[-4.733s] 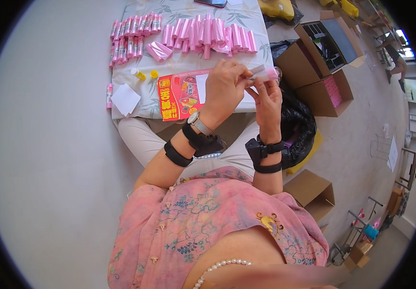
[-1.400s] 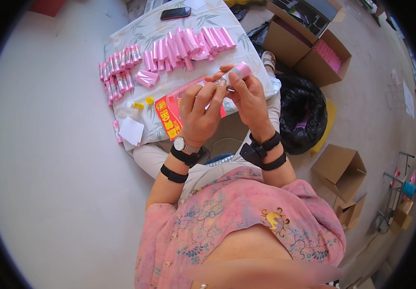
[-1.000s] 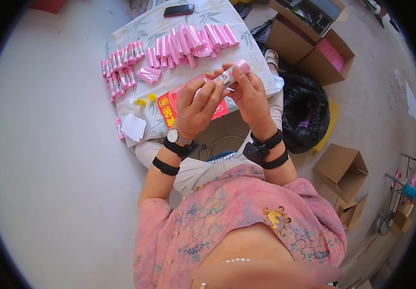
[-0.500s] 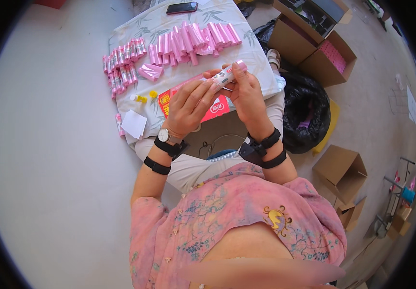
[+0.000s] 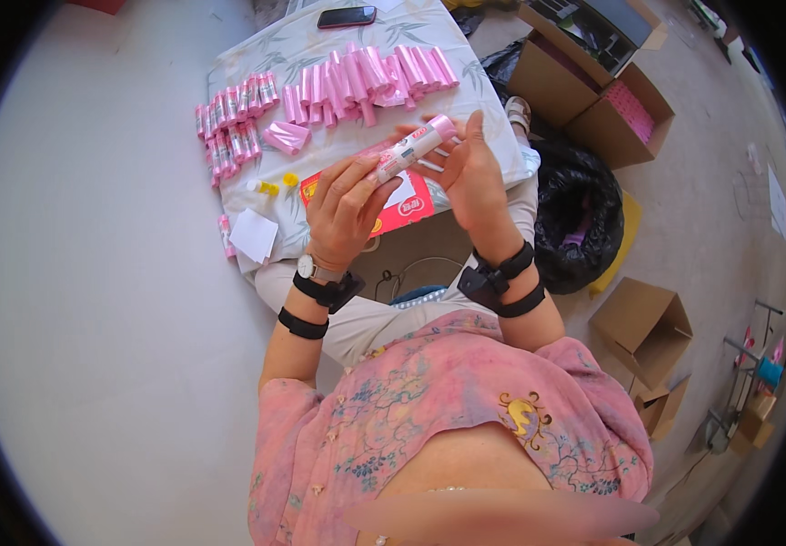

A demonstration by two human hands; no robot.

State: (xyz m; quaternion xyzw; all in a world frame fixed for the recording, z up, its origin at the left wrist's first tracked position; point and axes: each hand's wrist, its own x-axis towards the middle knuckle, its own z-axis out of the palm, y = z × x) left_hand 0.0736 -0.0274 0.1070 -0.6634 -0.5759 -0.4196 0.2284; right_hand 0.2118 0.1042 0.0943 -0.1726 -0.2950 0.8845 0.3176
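Observation:
A pink plastic-film roll (image 5: 414,150) with a white printed label around it slants up to the right above the table. Its lower end is in the grasp of my left hand (image 5: 346,205). My right hand (image 5: 477,187) is open, thumb raised and fingers spread behind the roll's upper end; whether they touch it I cannot tell. Beneath my hands lies a red and yellow printed sheet (image 5: 416,211). Plain pink rolls (image 5: 357,77) are heaped at the far side, and labelled rolls (image 5: 238,100) stand in rows at the left.
A small white-and-yellow bottle (image 5: 263,187), its yellow cap (image 5: 290,180) and white paper slips (image 5: 254,237) lie at the table's left. A phone (image 5: 347,16) rests at the far edge. Right of the table are a black bag-lined bin (image 5: 575,214) and cardboard boxes (image 5: 643,328).
My right hand has let go of the roll's upper end and opened, moving slightly right. My left hand has shifted a little lower and keeps hold of the roll, whose label shows more.

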